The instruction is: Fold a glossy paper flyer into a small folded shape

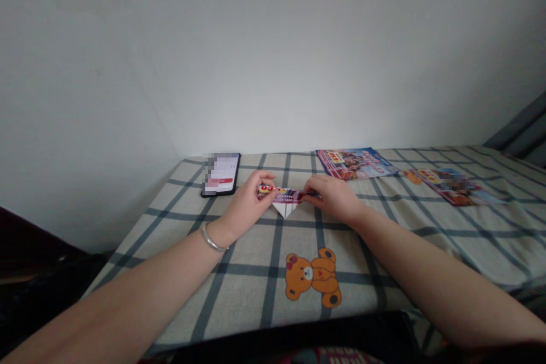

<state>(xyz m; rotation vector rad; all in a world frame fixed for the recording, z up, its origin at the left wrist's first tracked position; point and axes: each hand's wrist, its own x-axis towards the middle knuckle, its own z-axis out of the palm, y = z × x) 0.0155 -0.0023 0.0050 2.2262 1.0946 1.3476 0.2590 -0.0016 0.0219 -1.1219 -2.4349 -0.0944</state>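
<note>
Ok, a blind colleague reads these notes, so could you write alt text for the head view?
Left hand and right hand hold a small folded paper, its white tip pointing toward the wearer, at a checked cloth. A phone lies to the left, two flyers to the right; a printed bear is nearer the wearer.

This looks like a room in a home: checked cloth (pixel 247 290) with a printed teddy bear (pixel 321 276) between five and six o'clock, plain whitish wall (pixel 273 57) at twelve.
</note>
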